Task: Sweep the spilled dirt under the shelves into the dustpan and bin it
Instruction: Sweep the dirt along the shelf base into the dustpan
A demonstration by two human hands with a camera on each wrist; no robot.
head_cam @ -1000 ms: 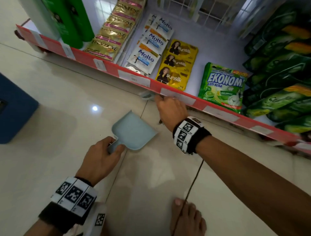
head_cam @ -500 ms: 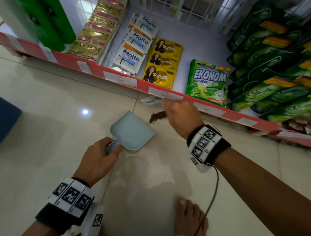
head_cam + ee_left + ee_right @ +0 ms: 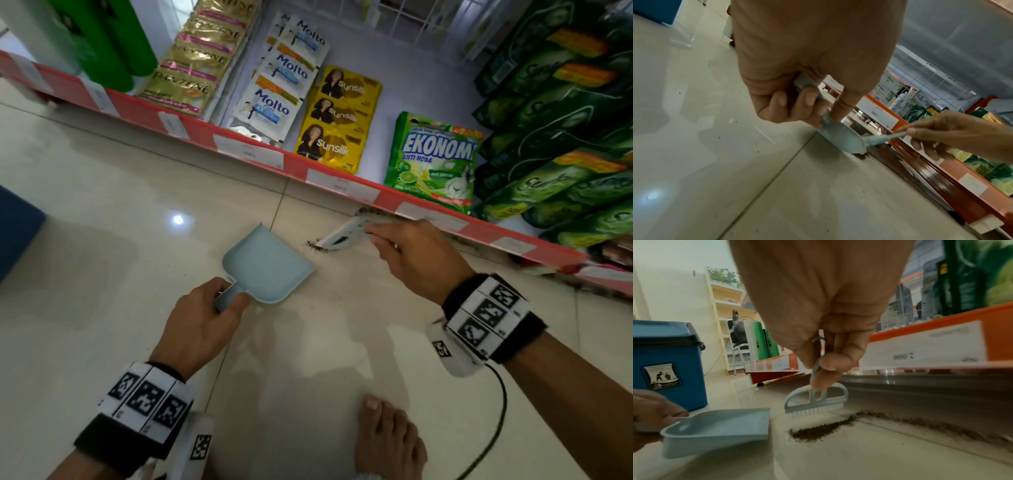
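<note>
My left hand (image 3: 224, 303) grips the handle of a light blue dustpan (image 3: 263, 267) that lies flat on the tiled floor, mouth facing the shelf. My right hand (image 3: 380, 240) pinches the handle of a small matching brush (image 3: 342, 234). Its bristles rest on the floor just right of the pan. In the right wrist view the brush (image 3: 816, 400) stands behind a line of dark dirt (image 3: 818, 430) that trails right under the shelf base. The pan (image 3: 719, 430) lies a short gap to the left of that dirt. A little dirt (image 3: 313, 245) shows at the brush tip.
The red shelf edge (image 3: 294, 168) with price tags runs diagonally above the dirt, stocked with sachets and green packs. A blue bin (image 3: 668, 363) stands on the floor to the left. My bare foot (image 3: 387, 442) and a black cable (image 3: 496, 411) are near the bottom.
My right hand has shifted right along the shelf edge, and the brush head has come out from under the shelf onto the open floor. The left hand and dustpan have stayed put.
</note>
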